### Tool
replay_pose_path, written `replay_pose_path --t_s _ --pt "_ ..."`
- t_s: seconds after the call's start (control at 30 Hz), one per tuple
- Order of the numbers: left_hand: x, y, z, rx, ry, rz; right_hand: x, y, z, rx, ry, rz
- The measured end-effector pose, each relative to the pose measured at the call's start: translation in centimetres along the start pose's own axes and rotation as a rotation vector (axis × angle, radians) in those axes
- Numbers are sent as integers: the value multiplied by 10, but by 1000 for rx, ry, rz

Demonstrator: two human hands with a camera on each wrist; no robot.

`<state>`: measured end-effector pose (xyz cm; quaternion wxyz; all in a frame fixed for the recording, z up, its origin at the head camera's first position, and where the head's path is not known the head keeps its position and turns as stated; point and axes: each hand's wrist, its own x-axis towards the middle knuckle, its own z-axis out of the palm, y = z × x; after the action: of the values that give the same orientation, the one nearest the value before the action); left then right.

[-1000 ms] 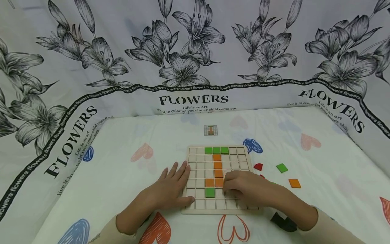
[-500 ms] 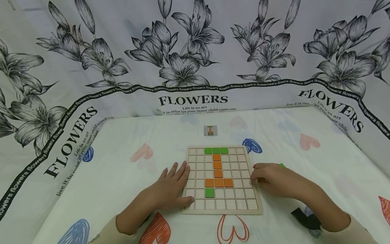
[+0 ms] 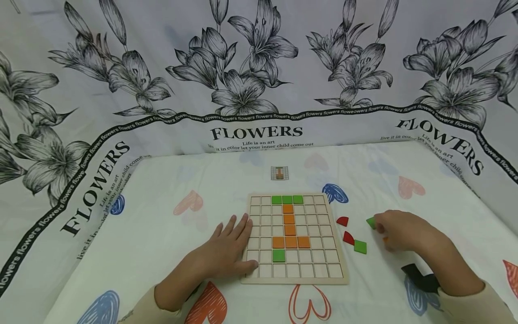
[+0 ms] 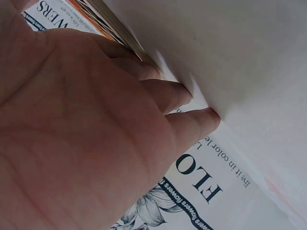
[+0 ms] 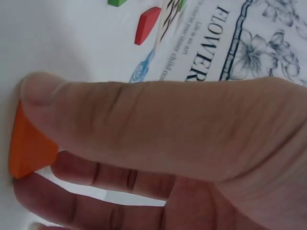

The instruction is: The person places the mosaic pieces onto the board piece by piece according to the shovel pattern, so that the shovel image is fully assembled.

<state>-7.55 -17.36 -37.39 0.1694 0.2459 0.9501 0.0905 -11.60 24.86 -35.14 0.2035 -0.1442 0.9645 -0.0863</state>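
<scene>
A wooden grid board (image 3: 295,281) lies on the cloth with green and orange square tiles in several of its cells, the orange ones forming an upside-down T. My left hand (image 3: 226,249) rests flat along the board's left edge, fingers straight and thumb over the near-left corner. Off to the right of the board, my right hand (image 3: 408,231) is down at the cloth, pinching an orange tile (image 5: 33,143) between thumb and fingers in the right wrist view. A green tile (image 3: 370,222) peeks out beside that hand's fingers, partly hidden.
Between board and right hand lie two red quarter-round pieces (image 3: 342,221) and another green tile (image 3: 360,246). A small pattern card (image 3: 279,173) sits beyond the board. A flower-printed curtain (image 3: 259,58) stands behind the heart-printed cloth.
My right hand has left an orange tile in the row on the board and moved right to the loose pieces, where it now pinches another orange tile. The left hand has stayed put.
</scene>
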Motion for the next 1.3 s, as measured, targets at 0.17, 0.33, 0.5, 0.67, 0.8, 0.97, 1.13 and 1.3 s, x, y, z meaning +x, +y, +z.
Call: replay_pose_path --t_s 0.17,0.33,0.5,0.67,0.8,0.97,1.13,1.3 --pt "0 1 0 -1 -6 -2 1 5 0 57 -29 16" --pt "0 2 -2 2 -9 -5 -2 6 -3 86 -22 -21" --pt "-1 2 -3 -4 -9 -4 -4 11 -7 80 -17 -68" --pt "-1 3 -4 -8 -7 -6 -4 14 -7 89 -2 -102" --pt "-3 3 -4 -4 -4 -4 -3 13 -9 131 6 -110" --pt "-3 3 -4 -6 -3 -3 -2 10 -12 160 48 -138" --pt "-2 3 -4 -5 -6 -8 -1 7 -14 164 95 -151" --pt "-2 3 -4 -7 -8 -9 -1 3 -15 194 127 -161"
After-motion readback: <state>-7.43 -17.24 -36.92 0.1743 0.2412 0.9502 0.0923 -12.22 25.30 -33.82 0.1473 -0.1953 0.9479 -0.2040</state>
